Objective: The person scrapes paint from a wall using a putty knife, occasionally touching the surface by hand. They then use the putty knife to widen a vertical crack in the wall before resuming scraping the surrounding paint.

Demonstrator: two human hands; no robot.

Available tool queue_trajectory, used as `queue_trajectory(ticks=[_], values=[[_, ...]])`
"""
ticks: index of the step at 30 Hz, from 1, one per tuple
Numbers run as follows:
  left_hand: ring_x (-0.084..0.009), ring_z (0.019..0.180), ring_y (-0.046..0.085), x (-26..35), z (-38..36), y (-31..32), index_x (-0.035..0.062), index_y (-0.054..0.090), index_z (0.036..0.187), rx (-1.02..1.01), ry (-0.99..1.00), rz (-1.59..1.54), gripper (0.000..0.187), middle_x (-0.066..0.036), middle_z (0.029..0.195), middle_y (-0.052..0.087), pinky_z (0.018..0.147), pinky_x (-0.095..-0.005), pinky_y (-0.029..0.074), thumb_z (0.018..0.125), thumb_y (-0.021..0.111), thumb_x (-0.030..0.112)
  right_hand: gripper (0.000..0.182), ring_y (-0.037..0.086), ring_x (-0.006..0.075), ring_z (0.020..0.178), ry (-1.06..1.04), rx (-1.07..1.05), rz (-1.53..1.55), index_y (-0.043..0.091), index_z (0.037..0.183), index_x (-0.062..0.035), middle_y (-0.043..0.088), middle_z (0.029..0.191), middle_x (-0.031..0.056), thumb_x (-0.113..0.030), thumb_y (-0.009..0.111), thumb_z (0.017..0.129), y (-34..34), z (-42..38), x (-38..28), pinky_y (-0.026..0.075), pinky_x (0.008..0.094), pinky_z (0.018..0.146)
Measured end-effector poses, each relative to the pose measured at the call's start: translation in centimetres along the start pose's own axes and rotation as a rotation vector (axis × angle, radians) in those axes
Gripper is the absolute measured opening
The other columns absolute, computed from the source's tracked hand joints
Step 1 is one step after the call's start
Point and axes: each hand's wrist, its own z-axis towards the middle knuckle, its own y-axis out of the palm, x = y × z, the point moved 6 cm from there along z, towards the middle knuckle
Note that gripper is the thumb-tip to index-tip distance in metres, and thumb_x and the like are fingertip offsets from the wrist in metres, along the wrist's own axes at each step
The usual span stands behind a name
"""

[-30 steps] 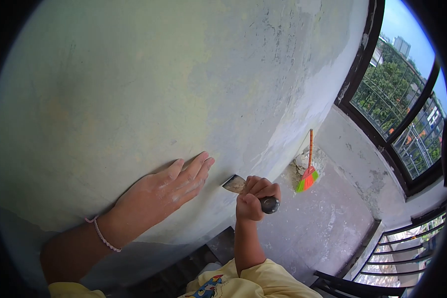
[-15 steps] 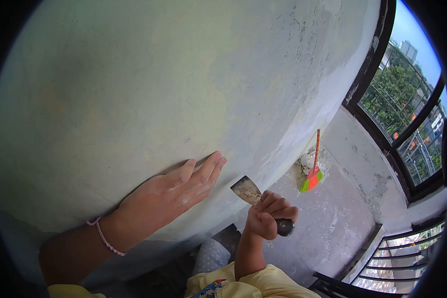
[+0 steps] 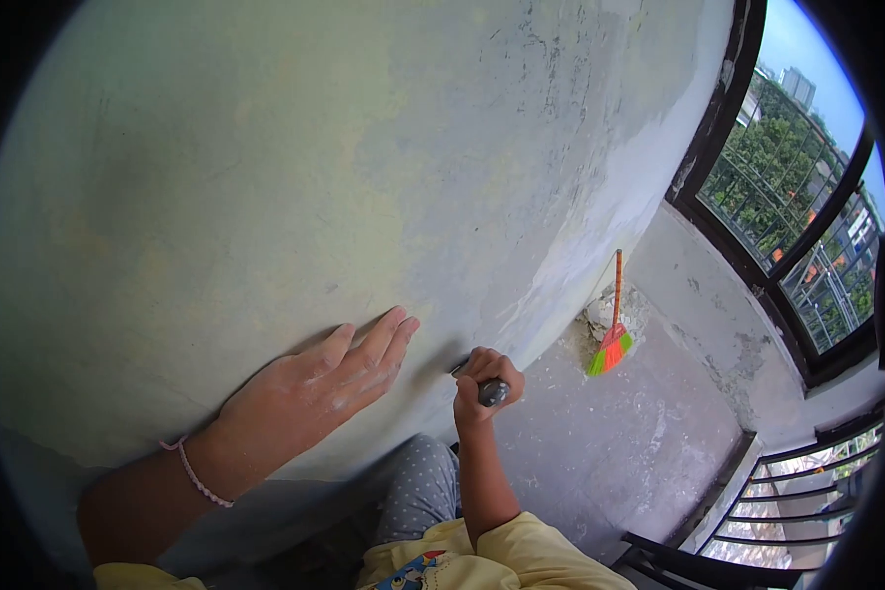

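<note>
Yellow sleeve: seen nearest of all, at the bottom edge, with a printed patch beside it and dotted grey trousers just above.

Left wrist: a pink bracelet is worn around it, low on the left.

Left hand: laid flat and open on the wall, fingers stretched up and to the right; nothing is held. White dust is seen on the fingers.

Right hand: closed in a fist around the dark handle of a scraper, just right of the left hand and apart from it.

Scraper: its handle end is pointed toward the camera. The blade is almost wholly hidden by the fist; only a dark sliver is seen at the wall, so contact cannot be told for certain.

Wall: a pale greenish plaster face is spread over most of the view, blotched and scuffed, whiter toward the right edge.

Floor: bare grey concrete, stained, lies to the right of the wall.

Broom: an orange handle with green and orange bristles is leaned at the wall's foot, farther off, beside a small heap of rubble.

Railing: dark bars are seen at the lower right.

Window: a dark frame is set farthest right, with trees and buildings seen through it.
</note>
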Motion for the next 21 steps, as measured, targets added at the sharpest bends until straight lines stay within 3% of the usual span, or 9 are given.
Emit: queue_trajectory(ticks=[3, 6, 10, 15, 18, 21], values=[[-0.0158, 0.142, 0.036, -0.5, 0.1, 0.0, 0.0194, 0.056, 0.133, -0.027, 0.038, 0.017, 0.039, 0.002, 0.152, 0.044, 0.115, -0.0379, 0.023, 0.096, 0.052, 0.031, 0.023, 0.03, 0.0117, 0.042, -0.011, 0.195, 0.283, 0.034, 0.064, -0.009, 0.035, 0.051, 0.0023, 0.003, 0.051, 0.054, -1.1, 1.2, -4.0, 0.022, 0.0275, 0.044], [-0.0157, 0.142, 0.036, -0.2, -0.1, -0.2, 0.0195, 0.056, 0.133, 0.003, 0.019, 0.033, 0.039, 0.003, 0.152, 0.044, 0.114, -0.0374, 0.023, 0.096, 0.051, 0.031, 0.023, 0.032, 0.0121, 0.04, -0.171, 0.116, 0.439, 0.039, 0.069, -0.0085, 0.038, 0.051, 0.0019, 0.002, 0.058, 0.06, 0.1, 2.2, -7.6, 0.024, 0.028, 0.043], [-0.0153, 0.141, 0.038, -0.4, 0.2, -0.2, 0.0201, 0.056, 0.133, -0.011, 0.04, 0.029, 0.039, 0.003, 0.151, 0.046, 0.113, -0.037, 0.023, 0.096, 0.051, 0.03, 0.022, 0.037, 0.0138, 0.041, -0.168, 0.023, 0.266, 0.043, 0.071, -0.0075, 0.042, 0.051, 0.0029, 0.002, 0.061, 0.063, 1.0, 2.7, -5.9, 0.025, 0.0294, 0.044], [-0.0159, 0.141, 0.039, -0.5, 0.2, -0.1, 0.0206, 0.056, 0.133, 0.003, 0.037, 0.037, 0.039, 0.003, 0.15, 0.047, 0.113, -0.0375, 0.024, 0.095, 0.051, 0.029, 0.025, 0.034, 0.0132, 0.04, -0.201, 0.099, 0.468, 0.039, 0.068, -0.008, 0.041, 0.05, 0.0044, 0.004, 0.06, 0.061, 0.1, 3.1, -8.0, 0.025, 0.0302, 0.043], [-0.0166, 0.14, 0.04, 0.1, 0.3, -0.5, 0.0192, 0.058, 0.131, -0.012, 0.025, -0.023, 0.038, 0.002, 0.15, 0.047, 0.11, -0.0354, 0.03, 0.094, 0.053, 0.029, 0.025, 0.034, 0.0127, 0.039, -0.153, 0.09, 0.334, 0.04, 0.069, -0.0079, 0.041, 0.05, 0.0042, 0.005, 0.06, 0.061, 0.9, 2.3, -5.8, 0.025, 0.0288, 0.042], [-0.0171, 0.139, 0.041, 0.2, 0.5, -0.4, 0.0175, 0.059, 0.129, -0.022, 0.076, -0.074, 0.037, 0.001, 0.149, 0.049, 0.106, -0.0325, 0.036, 0.094, 0.054, 0.026, 0.025, 0.035, 0.0129, 0.039, -0.137, 0.145, 0.432, 0.04, 0.07, -0.0084, 0.04, 0.049, 0.004, 0.003, 0.06, 0.062, -0.4, 2.8, -6.2, 0.026, 0.0282, 0.042]])
